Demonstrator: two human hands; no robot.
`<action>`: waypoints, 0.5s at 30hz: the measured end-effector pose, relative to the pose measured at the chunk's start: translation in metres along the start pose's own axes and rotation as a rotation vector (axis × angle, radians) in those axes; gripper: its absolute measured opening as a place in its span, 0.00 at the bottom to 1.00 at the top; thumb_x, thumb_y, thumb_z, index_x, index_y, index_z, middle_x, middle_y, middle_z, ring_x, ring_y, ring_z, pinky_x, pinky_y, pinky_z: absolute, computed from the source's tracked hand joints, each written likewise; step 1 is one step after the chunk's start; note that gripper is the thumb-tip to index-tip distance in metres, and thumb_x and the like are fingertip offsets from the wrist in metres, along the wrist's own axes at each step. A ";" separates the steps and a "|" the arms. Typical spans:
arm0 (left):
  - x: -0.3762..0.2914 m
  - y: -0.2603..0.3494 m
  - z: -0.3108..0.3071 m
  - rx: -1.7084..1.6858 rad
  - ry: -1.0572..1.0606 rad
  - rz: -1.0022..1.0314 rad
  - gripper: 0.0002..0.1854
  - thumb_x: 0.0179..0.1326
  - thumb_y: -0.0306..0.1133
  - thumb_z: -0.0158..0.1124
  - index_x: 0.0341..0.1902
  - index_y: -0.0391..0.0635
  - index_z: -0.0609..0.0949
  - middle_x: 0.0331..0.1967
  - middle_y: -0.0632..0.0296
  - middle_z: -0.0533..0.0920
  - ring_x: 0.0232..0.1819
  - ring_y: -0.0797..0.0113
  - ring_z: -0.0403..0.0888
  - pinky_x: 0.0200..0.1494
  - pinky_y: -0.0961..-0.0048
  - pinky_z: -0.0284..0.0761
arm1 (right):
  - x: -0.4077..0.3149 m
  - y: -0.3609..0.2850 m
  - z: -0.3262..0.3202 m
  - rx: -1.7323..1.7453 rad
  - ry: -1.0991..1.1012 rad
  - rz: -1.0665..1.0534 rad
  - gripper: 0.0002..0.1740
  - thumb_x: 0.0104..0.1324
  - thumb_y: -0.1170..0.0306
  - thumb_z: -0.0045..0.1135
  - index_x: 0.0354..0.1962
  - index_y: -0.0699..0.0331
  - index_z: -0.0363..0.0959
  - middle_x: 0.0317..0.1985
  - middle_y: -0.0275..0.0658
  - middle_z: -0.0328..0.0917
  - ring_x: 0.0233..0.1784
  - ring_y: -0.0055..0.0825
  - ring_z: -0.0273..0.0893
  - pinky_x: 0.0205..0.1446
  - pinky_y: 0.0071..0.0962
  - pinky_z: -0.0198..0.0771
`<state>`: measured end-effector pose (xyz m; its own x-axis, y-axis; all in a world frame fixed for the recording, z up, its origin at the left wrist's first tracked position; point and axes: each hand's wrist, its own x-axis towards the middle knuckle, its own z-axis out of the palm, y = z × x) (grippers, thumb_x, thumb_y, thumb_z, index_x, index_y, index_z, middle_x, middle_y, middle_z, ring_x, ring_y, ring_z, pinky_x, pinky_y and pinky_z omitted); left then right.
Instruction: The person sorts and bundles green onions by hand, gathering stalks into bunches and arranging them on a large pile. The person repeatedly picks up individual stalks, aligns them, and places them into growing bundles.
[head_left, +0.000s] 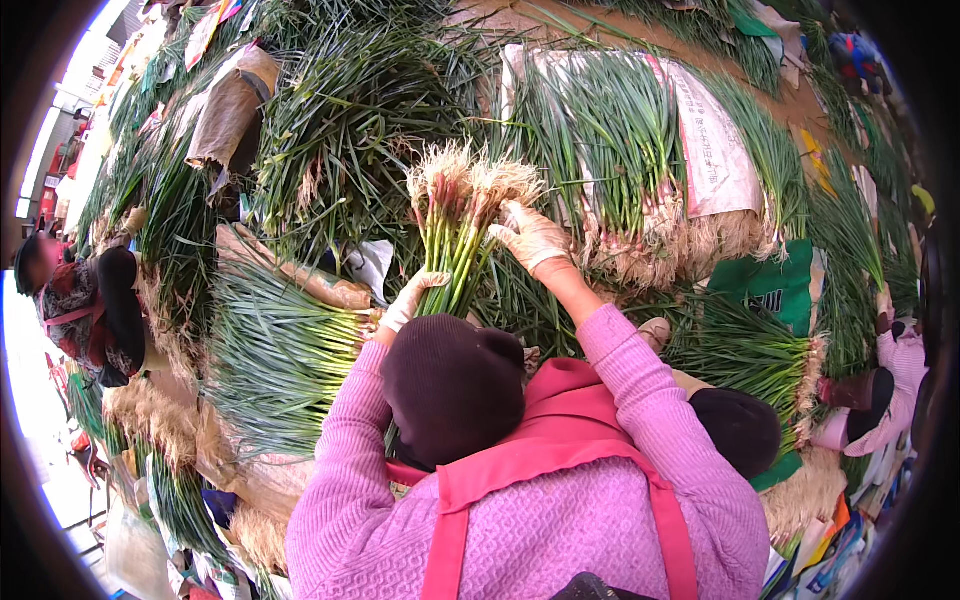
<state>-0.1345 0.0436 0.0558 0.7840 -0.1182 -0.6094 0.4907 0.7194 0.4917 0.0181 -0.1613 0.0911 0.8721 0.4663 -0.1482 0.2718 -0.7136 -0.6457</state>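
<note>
My left hand (409, 301), in a pale thin glove, is closed around a bunch of green onions (450, 240), its thumb across the stalks. The bunch stands roots up, with pale stringy roots (442, 169) at the top and reddish stalk bases just below. My dark cap hides its leafy end. My right hand (536, 236), gloved too, is at the right side of the roots. Its thumb and fingers are apart, and the fingertips reach the root edge. Left of my left hand lies a spread of green onions (285, 360), stalk bases towards me.
A large loose heap of green onions (360, 127) lies ahead. Onions in a row (622, 142) rest on a printed white sack (712, 142) at right. More onions (750, 352) lie by a green sack (772, 285). Other people (82, 307) sit at far left and far right.
</note>
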 end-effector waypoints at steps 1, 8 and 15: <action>0.000 0.001 0.003 -0.004 0.038 -0.048 0.23 0.56 0.33 0.63 0.56 0.40 0.77 0.42 0.51 0.84 0.40 0.55 0.83 0.47 0.59 0.80 | 0.005 -0.008 0.004 -0.156 -0.059 0.040 0.24 0.65 0.52 0.55 0.49 0.60 0.74 0.45 0.46 0.80 0.48 0.44 0.78 0.52 0.40 0.72; -0.015 0.006 0.012 -0.221 0.034 -0.153 0.23 0.58 0.34 0.62 0.58 0.41 0.76 0.44 0.52 0.84 0.42 0.56 0.83 0.51 0.58 0.80 | -0.013 0.031 -0.008 0.899 -1.111 -0.055 0.12 0.68 0.60 0.57 0.41 0.59 0.77 0.36 0.32 0.82 0.35 0.18 0.78 0.36 0.22 0.71; -0.017 0.009 0.022 -0.141 0.067 -0.129 0.20 0.57 0.33 0.64 0.54 0.42 0.78 0.44 0.53 0.85 0.42 0.57 0.84 0.49 0.61 0.81 | -0.013 0.100 -0.048 -0.111 -0.573 -0.084 0.27 0.68 0.54 0.55 0.60 0.58 0.71 0.58 0.37 0.77 0.59 0.33 0.75 0.59 0.33 0.70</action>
<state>-0.1352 0.0371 0.0840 0.6887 -0.1731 -0.7040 0.5234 0.7907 0.3176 0.0536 -0.2640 0.0647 0.4950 0.7100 -0.5008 0.3983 -0.6977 -0.5954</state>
